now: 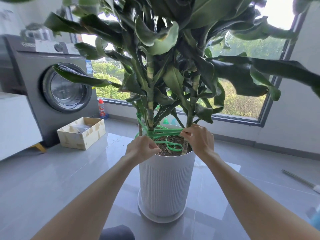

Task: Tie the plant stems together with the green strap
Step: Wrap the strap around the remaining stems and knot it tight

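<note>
A tall plant with several thick stems [150, 108] grows from a ribbed white pot [164, 184] standing on the grey floor. A green strap [166, 131] runs round the left stem and across to the right stem [190, 115], and its loose end loops over the soil [174, 146]. My right hand [199, 138] pinches the strap beside the right stem. My left hand [144, 149] is at the pot's near left rim with fingers curled; the strap between them is hard to make out.
A grey washing machine [57, 84] stands at the left, with an open cardboard box [81, 134] in front of it. A bottle [102, 109] sits by the window. A metal rod [301, 181] lies on the floor at the right. Large leaves hang overhead.
</note>
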Demonstrator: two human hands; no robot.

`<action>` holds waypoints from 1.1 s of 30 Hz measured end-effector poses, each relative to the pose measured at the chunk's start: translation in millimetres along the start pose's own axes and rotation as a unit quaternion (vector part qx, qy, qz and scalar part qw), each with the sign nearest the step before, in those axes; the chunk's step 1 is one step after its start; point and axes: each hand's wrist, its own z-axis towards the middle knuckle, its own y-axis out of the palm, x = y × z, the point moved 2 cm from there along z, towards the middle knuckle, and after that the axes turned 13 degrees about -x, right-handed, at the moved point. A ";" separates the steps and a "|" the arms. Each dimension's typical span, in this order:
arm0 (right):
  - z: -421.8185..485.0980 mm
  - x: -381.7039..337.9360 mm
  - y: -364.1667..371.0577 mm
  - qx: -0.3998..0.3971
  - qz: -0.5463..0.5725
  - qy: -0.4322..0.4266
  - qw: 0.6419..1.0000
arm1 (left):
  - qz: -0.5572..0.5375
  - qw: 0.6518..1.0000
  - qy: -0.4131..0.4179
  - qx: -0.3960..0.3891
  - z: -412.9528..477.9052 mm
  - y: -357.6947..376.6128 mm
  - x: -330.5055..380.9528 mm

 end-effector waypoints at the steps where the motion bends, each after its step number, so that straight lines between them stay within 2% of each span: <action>1: -0.3 -1.7 0.2 -0.001 -0.004 0.000 1.000 | 0.008 1.000 -0.007 -0.008 -1.2 -0.2 -3.1; 7: 3.1 -19.0 0.5 -0.049 -0.052 -0.012 0.997 | 0.021 0.998 -0.042 -0.036 -3.7 -2.4 -15.0; 10: 9.2 -38.0 -2.7 -0.083 0.024 -0.066 0.994 | 0.019 0.998 -0.055 -0.039 -3.4 -3.9 -16.0; 13: 16.5 -61.1 -9.3 -0.061 0.031 -0.097 0.993 | 0.006 0.996 -0.082 -0.024 -1.8 -6.9 -18.4; 16: 25.8 -69.3 -5.0 -0.083 0.004 -0.076 0.994 | -0.025 0.994 -0.102 -0.026 -0.8 -8.8 -22.1; 21: 40.9 -65.8 9.8 -0.171 -0.040 -0.062 0.982 | -0.053 0.993 -0.105 -0.021 1.4 -10.5 -30.4; 28: 46.9 -62.2 7.1 -0.163 -0.169 -0.037 0.971 | -0.080 0.991 -0.105 -0.017 7.1 -10.6 -34.1; 33: 44.7 -58.7 5.2 -0.139 -0.207 -0.023 0.968 | -0.083 0.991 -0.100 -0.017 9.8 -9.2 -33.2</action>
